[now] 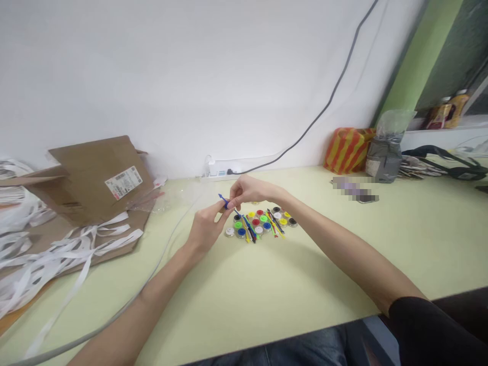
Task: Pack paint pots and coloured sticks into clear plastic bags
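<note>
Above the table, the fingertips of my left hand (206, 226) and my right hand (247, 190) meet around a thin blue arrow (221, 197). Its pointed head sticks out up and to the left, and my fingers cover its middle. Both hands are closed in a pinch on it. Just beyond and right of my fingers lie several small round discs with clear bases, among them a white disc (230, 232), a blue disc (241, 232) and a red disc (260, 213). Across them rest two loose bundles of coloured arrows, a left bundle (249, 230) and a right bundle (275, 222).
On the left are an open cardboard box (95, 188) and tangled white strips (57, 267). A grey cable (152, 274) crosses the table. Against the wall sits a power strip (217, 169). A striped bag (346, 150) and a blurred-out object (354, 190) are on the right.
</note>
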`<action>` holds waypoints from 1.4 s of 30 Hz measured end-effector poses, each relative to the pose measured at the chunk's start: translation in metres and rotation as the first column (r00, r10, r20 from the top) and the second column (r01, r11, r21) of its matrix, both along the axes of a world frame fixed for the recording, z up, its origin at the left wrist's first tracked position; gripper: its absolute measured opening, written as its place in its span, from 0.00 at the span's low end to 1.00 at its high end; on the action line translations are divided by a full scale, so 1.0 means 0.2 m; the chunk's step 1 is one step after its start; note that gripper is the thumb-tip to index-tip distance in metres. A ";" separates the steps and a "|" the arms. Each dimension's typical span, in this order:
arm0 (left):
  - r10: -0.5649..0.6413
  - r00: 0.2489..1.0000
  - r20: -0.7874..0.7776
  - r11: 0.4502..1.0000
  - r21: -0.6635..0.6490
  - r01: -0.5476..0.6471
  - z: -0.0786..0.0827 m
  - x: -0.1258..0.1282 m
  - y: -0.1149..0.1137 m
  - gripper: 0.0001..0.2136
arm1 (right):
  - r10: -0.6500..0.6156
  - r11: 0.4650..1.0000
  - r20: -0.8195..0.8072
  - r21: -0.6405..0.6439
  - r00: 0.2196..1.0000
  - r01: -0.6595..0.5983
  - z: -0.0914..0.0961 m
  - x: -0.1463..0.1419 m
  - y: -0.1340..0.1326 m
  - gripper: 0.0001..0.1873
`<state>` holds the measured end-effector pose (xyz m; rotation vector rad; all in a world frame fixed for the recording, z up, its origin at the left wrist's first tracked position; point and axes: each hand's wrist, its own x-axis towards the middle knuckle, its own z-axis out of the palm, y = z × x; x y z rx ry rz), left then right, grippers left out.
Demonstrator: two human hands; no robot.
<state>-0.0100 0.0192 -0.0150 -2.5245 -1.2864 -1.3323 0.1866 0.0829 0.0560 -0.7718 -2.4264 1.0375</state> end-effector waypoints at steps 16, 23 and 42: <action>0.059 0.996 -0.074 0.997 0.048 -0.055 0.00 -0.02 0.02 0.07 | -0.108 0.966 0.154 0.250 0.982 0.067 0.08 -0.08 -0.14 0.11; 0.114 0.987 -0.109 0.993 0.043 -0.110 -0.01 0.00 0.01 0.07 | -0.056 0.972 0.203 0.235 0.978 0.007 0.09 -0.05 -0.12 0.08; 0.070 0.993 0.100 0.997 -0.036 -0.067 -0.03 -0.03 0.04 0.07 | -0.050 0.932 -0.009 0.358 0.999 0.050 0.06 -0.06 -0.11 0.01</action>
